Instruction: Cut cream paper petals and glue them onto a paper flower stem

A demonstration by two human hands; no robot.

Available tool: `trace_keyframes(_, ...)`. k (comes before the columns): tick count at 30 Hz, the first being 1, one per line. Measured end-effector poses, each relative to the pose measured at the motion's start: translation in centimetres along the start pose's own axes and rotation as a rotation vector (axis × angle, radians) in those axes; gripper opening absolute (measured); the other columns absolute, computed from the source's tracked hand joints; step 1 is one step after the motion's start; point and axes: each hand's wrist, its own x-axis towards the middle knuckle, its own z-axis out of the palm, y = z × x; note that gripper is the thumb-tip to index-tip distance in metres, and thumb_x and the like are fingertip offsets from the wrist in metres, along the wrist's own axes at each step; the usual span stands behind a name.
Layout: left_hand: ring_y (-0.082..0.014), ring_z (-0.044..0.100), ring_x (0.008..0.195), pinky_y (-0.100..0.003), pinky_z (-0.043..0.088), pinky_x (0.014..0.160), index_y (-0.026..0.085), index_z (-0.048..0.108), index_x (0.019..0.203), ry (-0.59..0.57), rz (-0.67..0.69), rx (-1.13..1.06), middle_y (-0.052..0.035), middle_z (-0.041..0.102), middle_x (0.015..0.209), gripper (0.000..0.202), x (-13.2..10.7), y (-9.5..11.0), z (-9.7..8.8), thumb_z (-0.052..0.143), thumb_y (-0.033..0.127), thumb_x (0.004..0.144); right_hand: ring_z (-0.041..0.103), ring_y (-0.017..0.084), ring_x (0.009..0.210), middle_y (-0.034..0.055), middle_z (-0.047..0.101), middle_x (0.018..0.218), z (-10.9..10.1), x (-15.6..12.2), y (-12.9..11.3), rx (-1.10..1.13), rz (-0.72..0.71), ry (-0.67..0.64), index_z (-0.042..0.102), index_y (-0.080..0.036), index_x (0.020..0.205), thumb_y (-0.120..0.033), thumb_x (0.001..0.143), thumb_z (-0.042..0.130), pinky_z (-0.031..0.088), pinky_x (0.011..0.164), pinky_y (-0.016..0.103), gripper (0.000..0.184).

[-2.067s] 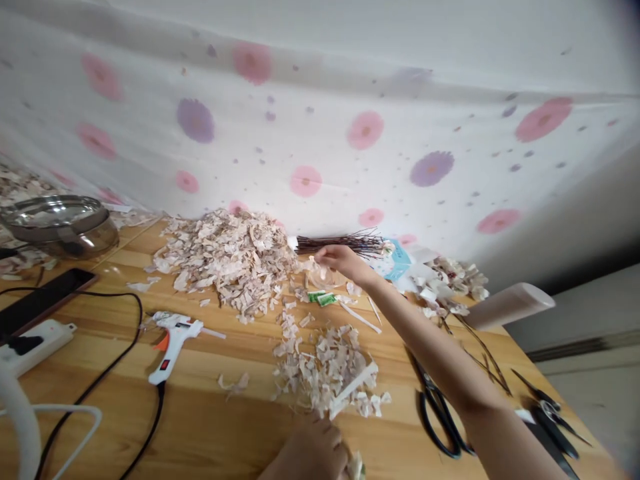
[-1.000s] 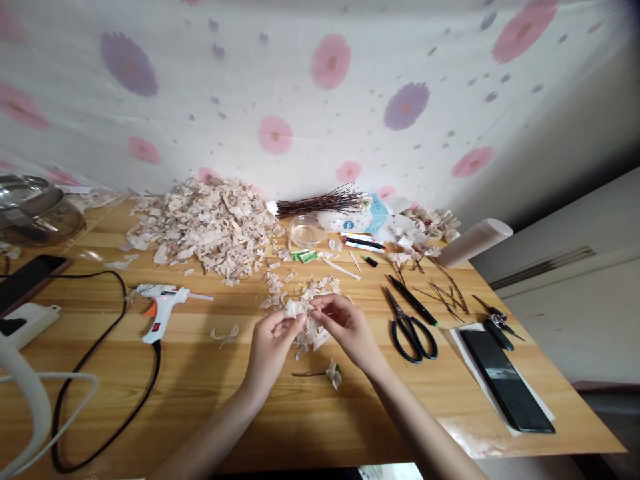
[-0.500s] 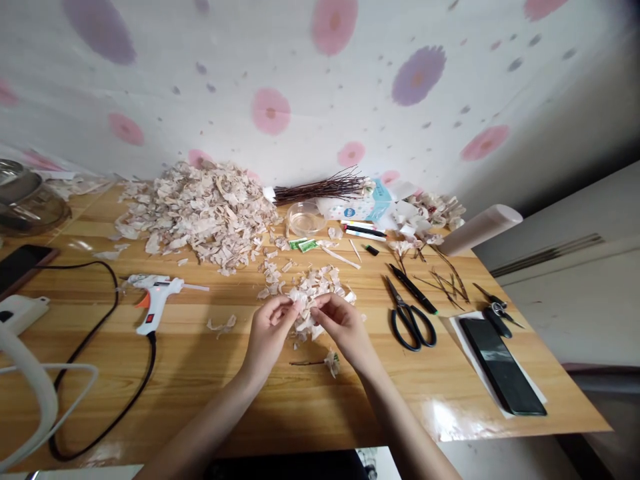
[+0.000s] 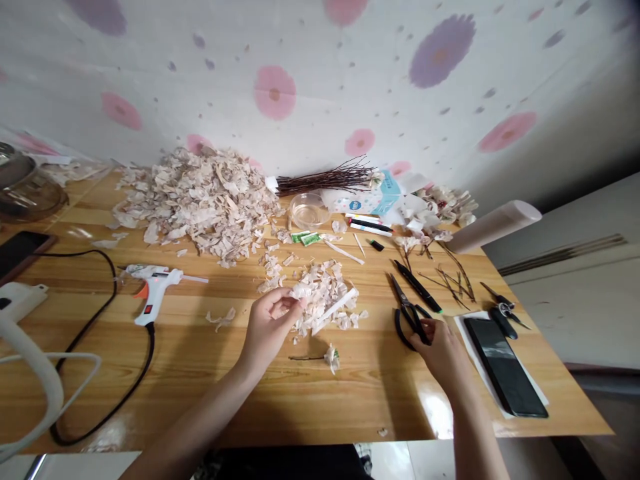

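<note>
Between the fingertips of my left hand [image 4: 273,327] is a pale, papery petal [image 4: 301,291], pinched above a small heap of similar dried petals [image 4: 325,287]. A white strip [image 4: 336,311] lies across that heap. Over on the right, my right hand [image 4: 443,343] has its fingers closed on the handle of black-handled scissors [image 4: 411,319], whose blades point away from me on the table. A small flower on a thin stem [image 4: 331,358] lies in front of the heap, nearest my left wrist.
At left lie a glue gun [image 4: 157,290] with its black cable and a large petal pile [image 4: 200,200]. Dark twigs [image 4: 325,181], a clear bowl [image 4: 309,211] and markers [image 4: 370,225] sit behind. A phone [image 4: 505,367] and pruning snips [image 4: 503,310] are at right.
My right hand has left the petals and moved right to the scissors, taking hold of a handle. A white strip now lies on the small heap. My left hand stays near it.
</note>
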Motion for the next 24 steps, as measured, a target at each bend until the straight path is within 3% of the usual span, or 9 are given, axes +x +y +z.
trace_keyframes(4,-0.0137,0.058,0.076,-0.02,0.046,0.072,0.017,0.064,0.076,-0.032,0.053,0.005,0.0007,0.06,0.072,0.015,-0.3,0.8,0.2,0.071,0.03,0.079,0.059,0.033,0.068,0.0072,0.057,0.066,-0.3,0.1,-1.1,0.034,0.014,-0.009,0.047,-0.024,0.073,-0.044,0.048,0.064,0.044,0.062,0.043,0.036)
trace_keyframes(8,-0.0144,0.057,0.075,-0.021,0.044,0.07,0.018,0.062,0.075,0.007,0.125,0.04,0.0007,0.059,0.072,0.017,-0.2,1.8,0.2,0.069,0.032,0.082,0.057,0.021,0.058,0.0019,0.055,0.066,0.5,-2.4,-5.9,0.272,-0.113,-0.099,0.045,-0.024,0.079,-0.051,0.069,0.056,0.046,0.054,0.032,0.031)
trace_keyframes(10,-0.0147,0.056,0.074,-0.022,0.043,0.07,0.018,0.063,0.077,0.053,0.192,0.093,0.0001,0.06,0.074,0.015,0.1,2.2,0.2,0.068,0.031,0.083,0.047,0.015,0.047,-0.0037,0.044,0.056,1.7,-4.9,-9.0,0.718,-0.307,-0.309,0.037,-0.025,0.07,-0.05,0.08,0.057,0.041,0.047,0.028,0.033)
trace_keyframes(11,-0.0146,0.055,0.073,-0.022,0.043,0.069,0.018,0.063,0.077,0.083,0.235,0.135,0.0001,0.06,0.074,0.014,0.3,2.3,0.2,0.068,0.03,0.083,0.045,0.014,0.046,-0.0037,0.043,0.056,2.5,-6.3,-10.6,0.885,-0.366,-0.479,0.037,-0.025,0.07,-0.053,0.087,0.052,0.041,0.047,0.028,0.036)
trace_keyframes(13,-0.014,0.052,0.07,-0.023,0.041,0.068,0.018,0.062,0.076,0.148,0.32,0.235,0.0008,0.057,0.072,0.014,0.6,2.5,0.0,0.067,0.028,0.083,0.04,0.013,0.043,-0.0032,0.042,0.062,3.8,-8.8,-13.2,1.111,-0.411,-0.773,0.039,-0.024,0.074,-0.075,0.087,0.035,0.04,0.044,0.028,0.052)
trace_keyframes(15,-0.0132,0.047,0.067,-0.023,0.038,0.065,0.018,0.057,0.071,0.198,0.363,0.313,0.0026,0.051,0.067,0.018,0.8,2.6,-0.2,0.066,0.027,0.083,0.043,0.014,0.05,-0.0008,0.045,0.069,4.6,-10.2,-15.2,1.092,-0.449,-0.963,0.041,-0.023,0.08,-0.086,0.079,0.027,0.043,0.049,0.03,0.064)
trace_keyframes(17,-0.0124,0.043,0.063,-0.023,0.035,0.061,0.019,0.053,0.067,0.208,0.346,0.326,0.004,0.044,0.063,0.023,0.9,2.6,-0.5,0.067,0.028,0.083,0.046,0.017,0.06,0.0019,0.048,0.077,4.5,-10.5,-16.5,0.95,-0.539,-1.068,0.043,-0.022,0.087,-0.088,0.077,0.024,0.046,0.059,0.033,0.069)
trace_keyframes(20,-0.012,0.042,0.062,-0.023,0.034,0.059,0.019,0.056,0.071,0.168,0.276,0.242,0.0041,0.045,0.065,0.02,0.8,2.8,-0.8,0.068,0.03,0.082,0.046,0.019,0.069,0.0038,0.049,0.083,3.8,-9.6,-17.4,0.732,-0.651,-1.051,0.044,-0.021,0.095,-0.082,0.083,0.023,0.044,0.068,0.035,0.066)
trace_keyframes(24,-0.0124,0.045,0.064,-0.023,0.035,0.061,0.019,0.061,0.077,0.117,0.237,0.172,0.0028,0.051,0.07,0.017,0.9,3.1,-1.0,0.068,0.033,0.083,0.047,0.02,0.074,0.0066,0.052,0.09,3.4,-8.7,-17.6,0.607,-0.648,-0.99,0.046,-0.019,0.1,-0.08,0.085,0.025,0.042,0.069,0.034,0.066)
